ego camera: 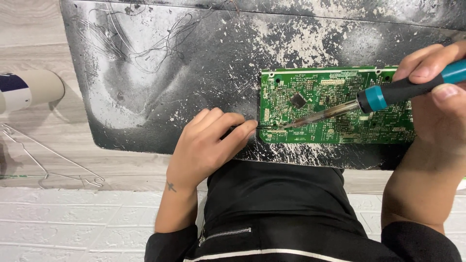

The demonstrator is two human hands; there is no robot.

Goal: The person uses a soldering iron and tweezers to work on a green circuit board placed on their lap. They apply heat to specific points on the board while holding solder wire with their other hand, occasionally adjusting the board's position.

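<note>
A green circuit board (335, 104) lies flat on a worn black mat (194, 73). My right hand (439, 97) grips a soldering iron (388, 94) with a blue and black handle; its metal tip rests near the board's lower left corner. My left hand (208, 143) pinches a thin solder wire (267, 126) between thumb and forefinger, and the wire's end meets the iron's tip at the board's edge.
Loose thin wires (141, 39) lie tangled on the mat's upper left. A white and blue cylinder (26, 90) rests at the left edge, with a bent wire stand (53, 165) below it. Wooden surface surrounds the mat.
</note>
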